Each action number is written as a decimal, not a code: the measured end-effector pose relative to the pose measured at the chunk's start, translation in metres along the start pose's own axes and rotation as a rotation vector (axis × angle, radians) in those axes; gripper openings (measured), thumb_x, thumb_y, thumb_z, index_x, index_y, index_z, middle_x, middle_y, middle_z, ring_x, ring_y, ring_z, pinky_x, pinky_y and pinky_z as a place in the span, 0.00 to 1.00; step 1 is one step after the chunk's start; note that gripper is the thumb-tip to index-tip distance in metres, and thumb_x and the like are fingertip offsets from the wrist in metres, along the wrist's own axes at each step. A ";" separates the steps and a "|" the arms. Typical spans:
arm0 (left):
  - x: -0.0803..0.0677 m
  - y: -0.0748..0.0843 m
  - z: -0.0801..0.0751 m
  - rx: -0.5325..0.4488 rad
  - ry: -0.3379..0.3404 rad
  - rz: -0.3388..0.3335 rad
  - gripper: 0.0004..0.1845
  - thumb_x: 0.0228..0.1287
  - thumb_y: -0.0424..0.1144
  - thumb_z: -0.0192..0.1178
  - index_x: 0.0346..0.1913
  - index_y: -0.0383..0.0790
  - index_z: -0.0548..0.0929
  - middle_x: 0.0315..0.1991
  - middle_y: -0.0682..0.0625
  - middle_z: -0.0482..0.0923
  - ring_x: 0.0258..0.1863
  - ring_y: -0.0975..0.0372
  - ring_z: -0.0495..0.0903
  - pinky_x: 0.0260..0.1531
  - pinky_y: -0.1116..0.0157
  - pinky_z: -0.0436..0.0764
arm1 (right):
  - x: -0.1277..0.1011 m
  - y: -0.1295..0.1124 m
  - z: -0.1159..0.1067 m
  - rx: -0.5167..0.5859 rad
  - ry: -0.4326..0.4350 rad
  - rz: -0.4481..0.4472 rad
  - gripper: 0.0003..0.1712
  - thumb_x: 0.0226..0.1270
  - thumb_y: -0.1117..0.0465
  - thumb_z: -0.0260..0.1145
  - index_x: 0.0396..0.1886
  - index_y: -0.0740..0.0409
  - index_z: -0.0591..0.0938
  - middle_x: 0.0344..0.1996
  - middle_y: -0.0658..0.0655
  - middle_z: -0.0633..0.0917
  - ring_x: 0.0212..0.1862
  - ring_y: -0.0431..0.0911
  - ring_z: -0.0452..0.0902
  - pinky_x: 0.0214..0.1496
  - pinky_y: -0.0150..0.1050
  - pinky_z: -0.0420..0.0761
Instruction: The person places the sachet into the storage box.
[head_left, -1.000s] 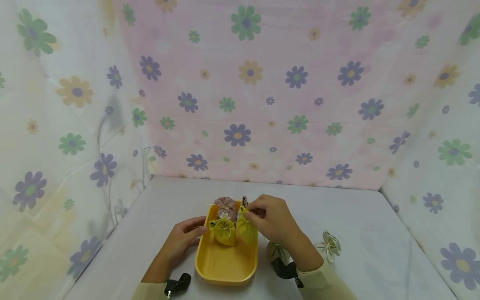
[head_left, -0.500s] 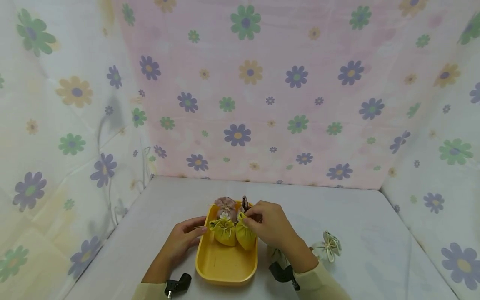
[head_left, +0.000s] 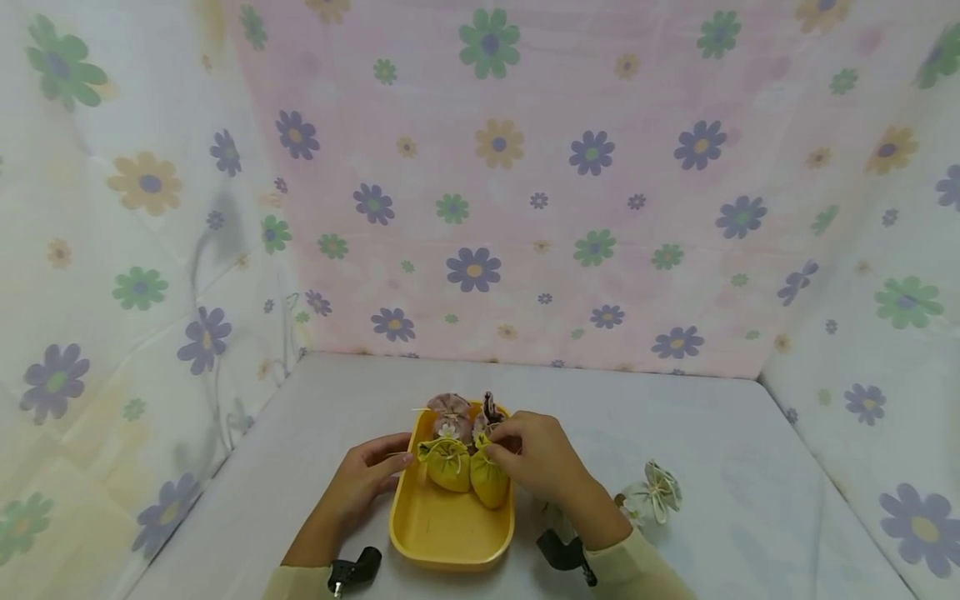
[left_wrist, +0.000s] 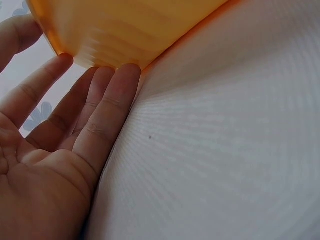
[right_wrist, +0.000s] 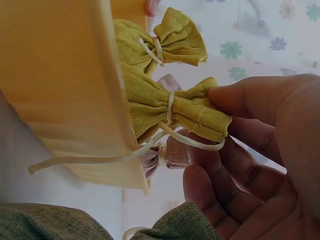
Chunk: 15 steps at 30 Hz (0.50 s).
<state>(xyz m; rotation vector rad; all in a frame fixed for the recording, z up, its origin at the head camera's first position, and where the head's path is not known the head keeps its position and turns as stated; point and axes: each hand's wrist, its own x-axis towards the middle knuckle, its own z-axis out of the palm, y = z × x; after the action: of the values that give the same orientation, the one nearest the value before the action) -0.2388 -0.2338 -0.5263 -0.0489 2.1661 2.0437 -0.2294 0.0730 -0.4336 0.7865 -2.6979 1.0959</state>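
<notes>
My right hand point(head_left: 542, 458) pinches the gathered neck of a yellow drawstring pouch point(head_left: 489, 483), whose body sits inside the yellow tray point(head_left: 450, 546) along its right wall. In the right wrist view, thumb and fingers hold the ruffled top of that pouch point(right_wrist: 150, 102), and its pale cord hangs over the rim. A second yellow pouch point(head_left: 448, 472) lies beside it on the left. Behind them in the tray are two pinkish pouches point(head_left: 448, 408). My left hand point(head_left: 362, 483) touches the tray's left side, with extended fingertips point(left_wrist: 126, 75) against the outer wall.
A pale green drawstring pouch point(head_left: 660, 492) lies on the white table point(head_left: 735, 517) to the right of the tray. Dark green pouch fabric point(right_wrist: 50, 222) shows at the bottom of the right wrist view. Flower-printed cloth point(head_left: 480, 208) stands behind and on both sides.
My right hand has moved nearer the body, and the yellow pouch in it has slid nearer along the tray's right side. My left hand and the tray stay put.
</notes>
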 end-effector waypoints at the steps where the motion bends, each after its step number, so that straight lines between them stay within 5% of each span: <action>1: 0.000 0.000 0.000 0.000 -0.002 -0.001 0.30 0.61 0.51 0.74 0.65 0.46 0.83 0.64 0.46 0.81 0.60 0.54 0.84 0.51 0.59 0.89 | 0.000 0.000 0.000 -0.001 -0.002 0.006 0.04 0.70 0.55 0.72 0.39 0.46 0.92 0.32 0.41 0.83 0.32 0.33 0.77 0.33 0.29 0.82; 15: -0.002 0.002 0.002 0.000 0.002 0.002 0.29 0.62 0.50 0.74 0.64 0.45 0.83 0.64 0.45 0.81 0.59 0.55 0.84 0.51 0.59 0.89 | -0.004 0.002 -0.004 0.020 0.053 -0.026 0.03 0.70 0.55 0.72 0.39 0.45 0.91 0.33 0.38 0.83 0.32 0.32 0.78 0.33 0.29 0.83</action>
<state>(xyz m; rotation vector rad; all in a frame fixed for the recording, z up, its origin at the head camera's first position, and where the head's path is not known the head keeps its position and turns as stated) -0.2372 -0.2320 -0.5241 -0.0479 2.1684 2.0453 -0.2268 0.0784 -0.4331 0.7815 -2.6300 1.1236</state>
